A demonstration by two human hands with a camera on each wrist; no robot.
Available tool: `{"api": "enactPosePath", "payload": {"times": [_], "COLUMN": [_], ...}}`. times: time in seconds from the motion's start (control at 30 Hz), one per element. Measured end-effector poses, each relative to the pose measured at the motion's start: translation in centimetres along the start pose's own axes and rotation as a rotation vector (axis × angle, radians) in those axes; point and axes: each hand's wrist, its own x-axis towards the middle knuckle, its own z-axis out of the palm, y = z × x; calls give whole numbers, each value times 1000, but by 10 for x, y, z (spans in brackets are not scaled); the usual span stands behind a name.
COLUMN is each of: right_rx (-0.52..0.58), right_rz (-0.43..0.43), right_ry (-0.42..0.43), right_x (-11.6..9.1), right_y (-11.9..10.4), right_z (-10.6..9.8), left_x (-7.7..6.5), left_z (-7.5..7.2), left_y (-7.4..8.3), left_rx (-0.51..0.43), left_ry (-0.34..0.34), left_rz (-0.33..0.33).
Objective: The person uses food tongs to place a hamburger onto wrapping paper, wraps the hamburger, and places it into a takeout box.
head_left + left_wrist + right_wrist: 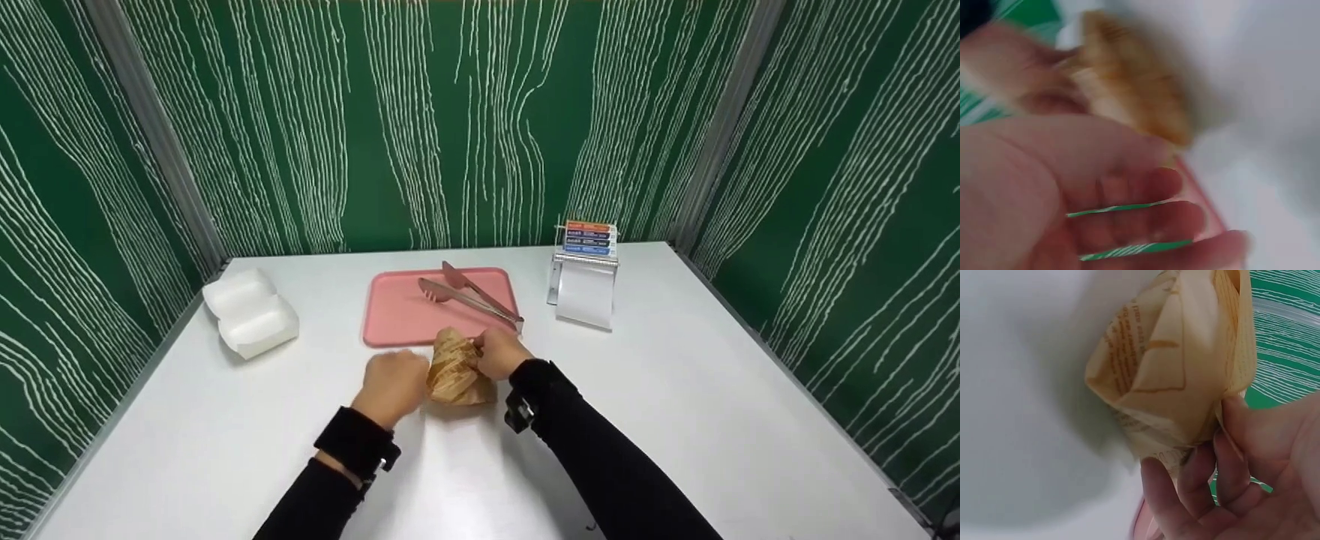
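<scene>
A bundle of brown printed greaseproof paper (455, 369), folded and crumpled, is between the two hands in front of the pink tray; what it wraps is hidden. My right hand (501, 354) pinches the paper at its right side, thumb on one face and curled fingers on the other, as the right wrist view shows. On the opposite side is my left hand (395, 382), with thumb and forefinger meeting at the paper's edge (1171, 154) in the blurred left wrist view. The other fingers (1145, 225) of that hand extend past the bundle.
Metal tongs (480, 300) lie spread on the pink tray (397, 307). An open white takeaway box (259, 326) stands at the left of the white table (187, 435). At the back right is a metal dispenser (585, 289) with small coloured boxes on top. Green walls surround the table.
</scene>
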Motion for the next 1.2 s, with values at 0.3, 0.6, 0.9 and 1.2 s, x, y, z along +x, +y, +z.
{"api": "enactPosePath", "payload": {"times": [0.3, 0.6, 0.9, 1.2], "right_rx": [32, 127, 383, 362], "right_rz": [-27, -51, 116, 60], "right_ry": [-61, -92, -85, -130], "right_x": [-4, 0, -8, -11], "right_y": [-3, 17, 36, 35], "right_z": [-1, -9, -13, -19], "left_x": [29, 43, 42, 45], "left_z": [27, 34, 33, 28], "left_y": [-17, -17, -14, -10], "left_rx": [-321, -395, -379, -365], "left_ry": [-203, -285, -260, -308], "left_rz": [189, 187, 160, 120]}}
